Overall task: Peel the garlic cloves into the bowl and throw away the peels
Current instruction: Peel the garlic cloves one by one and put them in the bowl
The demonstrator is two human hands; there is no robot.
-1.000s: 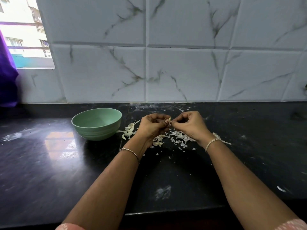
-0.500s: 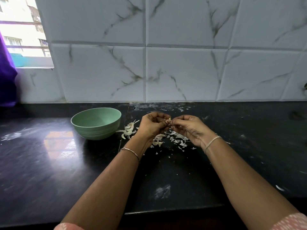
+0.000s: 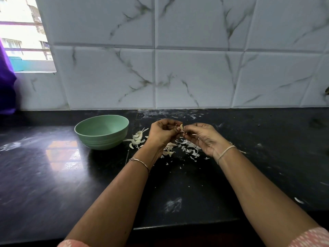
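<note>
A wall of large white glazed tiles with grey marble veins (image 3: 195, 68) fills the upper half of the view. Below it runs a polished black stone bench (image 3: 53, 175), smeared with pale dusty marks and carrying a bright reflection at eight o'clock from the centre. At ten o'clock a window (image 3: 23, 32) looks out on pale buildings, and a purple cloth curtain (image 3: 5, 86) hangs at its left edge. Two bare forearms reach in from five and seven o'clock, with pink patterned sleeves showing at the bottom edge. A round pale green bowl (image 3: 101, 132) with a ribbed outer wall stands upright on the bench at nine o'clock from the hands, near them but not touching. The left hand (image 3: 161, 134) and right hand (image 3: 204, 139) meet above the bench just past the centre, their fingers curled and their tips drawn together. Between them they pinch a small pale garlic clove (image 3: 181, 128), held in the air, well clear of the bowl. Thin white papery garlic peels (image 3: 188, 147) lie scattered on the bench under and at six o'clock from the hands. A second heap of curled white skins (image 3: 137, 139) lies between the bowl and the left hand. A thin metal bracelet (image 3: 139, 162) circles the left wrist, and a pale thread band (image 3: 226, 152) circles the right.
</note>
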